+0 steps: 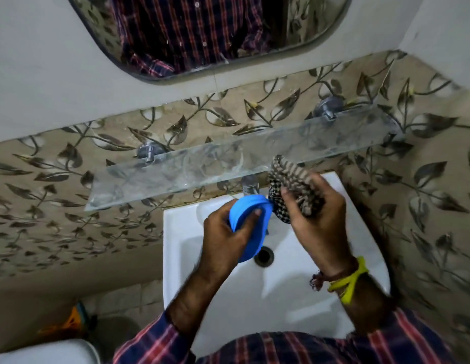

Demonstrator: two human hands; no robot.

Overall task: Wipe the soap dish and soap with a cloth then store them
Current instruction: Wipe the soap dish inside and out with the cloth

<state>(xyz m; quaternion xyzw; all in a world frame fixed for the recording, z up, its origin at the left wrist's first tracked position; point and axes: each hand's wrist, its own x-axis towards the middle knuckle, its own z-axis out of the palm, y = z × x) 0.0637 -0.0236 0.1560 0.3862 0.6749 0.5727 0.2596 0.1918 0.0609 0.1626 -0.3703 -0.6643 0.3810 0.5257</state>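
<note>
Both hands work above the white sink [359, 232]: the left hand [223, 240] is closed around the blue soap dish [251, 227], thumb across its face and fingers behind, holding it tilted on edge over the drain [264, 256]. The right hand [312, 222] is bunched tight on a checked cloth [289, 179], whose lower folds press against the dish's right rim, just below the tap [249, 186]. Judging by that contact, the wiping of the dish is under way rather than finished; which side has been covered cannot be told. No bar of soap shows anywhere, neither in the dish as far as its visible face allows, nor in the basin, so it is either hidden or out of view, and its wiping looks yet to come. The glass shelf [176, 174] on the tiled wall above the sink is bare and seems the likely place for storing; nothing stands there yet, so the storing step remains undone.
</note>
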